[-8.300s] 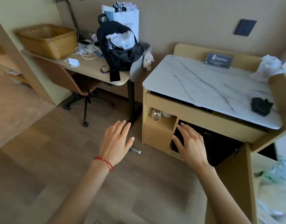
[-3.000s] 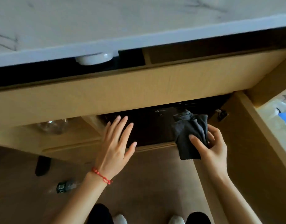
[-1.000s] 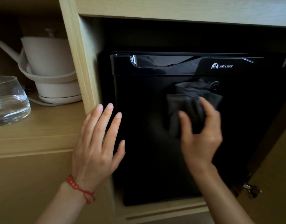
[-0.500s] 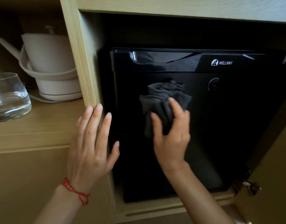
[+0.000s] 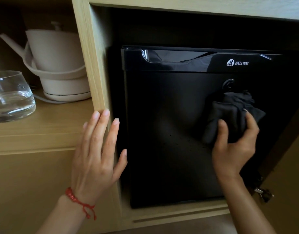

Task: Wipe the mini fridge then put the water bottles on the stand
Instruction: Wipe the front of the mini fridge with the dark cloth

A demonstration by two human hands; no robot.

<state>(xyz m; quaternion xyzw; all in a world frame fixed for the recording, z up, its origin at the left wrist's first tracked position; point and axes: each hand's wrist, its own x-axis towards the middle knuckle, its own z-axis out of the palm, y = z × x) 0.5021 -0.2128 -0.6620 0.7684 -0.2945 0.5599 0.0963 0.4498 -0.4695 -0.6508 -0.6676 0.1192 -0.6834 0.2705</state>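
Head view shows you the mini fridge (image 5: 179, 132) standing inside the wooden cabinet (image 5: 93, 65), its black door closed and facing you. This door is stiff, smooth and glossy at the top band, so a cloth will probably slide on it easily, and it looks too heavy to shift under a wipe. Your right hand (image 5: 233, 146) presses the dark cloth (image 5: 233, 114) flat on the door; the fingers are clenched around its bunched lower part, with the loose folds above the fingertips, just under the round lock. The cloth is soft and light, so keep it gathered in the palm. Your left hand (image 5: 98, 154) is released, its fingers spread, the tips touching the cabinet post. Beyond those fingertips, on the shelf, stand a kettle (image 5: 57, 65) and a glass (image 5: 12, 95). No water bottles are visible.
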